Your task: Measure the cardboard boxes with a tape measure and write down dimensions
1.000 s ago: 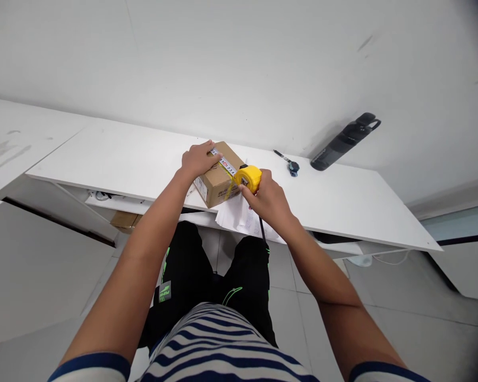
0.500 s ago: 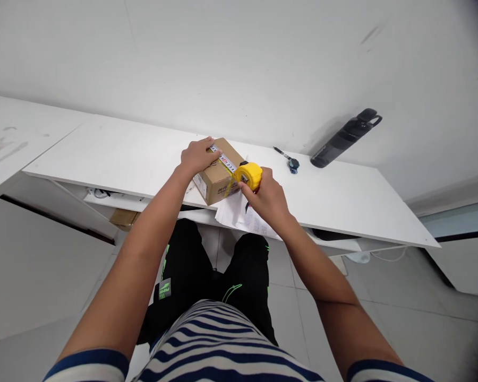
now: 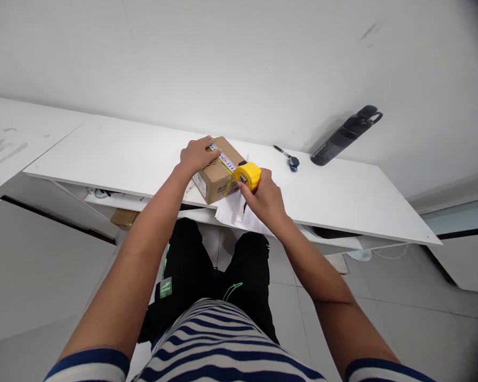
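Observation:
A small brown cardboard box [image 3: 220, 178] sits tilted to the view on the white desk, near its front edge. My left hand [image 3: 198, 158] wraps over the box's far left side, its fingers pressing the tape's end against the top. The numbered white blade [image 3: 227, 163] runs straight across the box top towards the right. In my right hand [image 3: 269, 197] is the yellow tape measure [image 3: 247, 175], its case held against the right edge of the box with the fingers closed around it. Under the box and right hand lie some papers [image 3: 233, 211], partly covered.
To the right, a black water bottle [image 3: 342, 139] stands by the wall, with a small dark object on a strap [image 3: 291, 162] nearby. Below the white desktop [image 3: 342, 196] is an open shelf with cables [image 3: 99, 192] and a brown box [image 3: 123, 218].
The yellow case has shifted very slightly left along the blade. Both hands keep their hold and the box stays in place.

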`<state>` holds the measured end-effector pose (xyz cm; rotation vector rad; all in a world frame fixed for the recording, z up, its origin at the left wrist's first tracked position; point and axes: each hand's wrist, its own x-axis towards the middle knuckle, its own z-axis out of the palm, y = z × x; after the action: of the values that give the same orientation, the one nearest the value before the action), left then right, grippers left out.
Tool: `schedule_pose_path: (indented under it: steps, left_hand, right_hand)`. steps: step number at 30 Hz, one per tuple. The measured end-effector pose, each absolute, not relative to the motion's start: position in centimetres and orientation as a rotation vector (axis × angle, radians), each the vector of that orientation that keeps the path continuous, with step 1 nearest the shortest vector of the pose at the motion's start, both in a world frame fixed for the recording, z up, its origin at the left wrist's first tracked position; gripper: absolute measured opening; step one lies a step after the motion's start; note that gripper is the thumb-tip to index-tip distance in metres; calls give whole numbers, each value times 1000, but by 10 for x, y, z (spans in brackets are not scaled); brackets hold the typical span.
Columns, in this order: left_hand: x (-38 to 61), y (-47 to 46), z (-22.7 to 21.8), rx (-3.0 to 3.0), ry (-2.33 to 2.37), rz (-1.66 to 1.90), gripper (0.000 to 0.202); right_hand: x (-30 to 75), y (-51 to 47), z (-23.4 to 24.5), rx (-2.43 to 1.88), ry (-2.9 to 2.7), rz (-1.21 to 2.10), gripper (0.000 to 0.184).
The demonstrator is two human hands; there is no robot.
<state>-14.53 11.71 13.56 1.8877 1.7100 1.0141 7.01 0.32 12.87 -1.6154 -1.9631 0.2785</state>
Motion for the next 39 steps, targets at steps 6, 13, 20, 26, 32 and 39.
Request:
schedule_pose_path:
  steps: [6,13,20,26,32,39]
  left_hand:
    - [-145,117,137,1925,1742,980,49]
    - [-146,117,136,1907,1709,1009,52]
    - [-141,107,147,1981,1846,802,58]
    - [-143,105,147,2013,1852,769,61]
    - [-150,107,142,2067,1788,779,66]
    - [-157,104,140,2065,1813,790,65]
  right_hand:
    - [69,3,130,-1619,-1966,260,47]
    - [67,2,133,-1656,-1961,274,46]
    - [68,4,131,-1627,-1956,246,46]
    - [69,4,129,-1597,-1941,243,46]
    - [70,7,140,-1579,-1967,357,44]
    - [60,7,161,-1624,-2066,273,42]
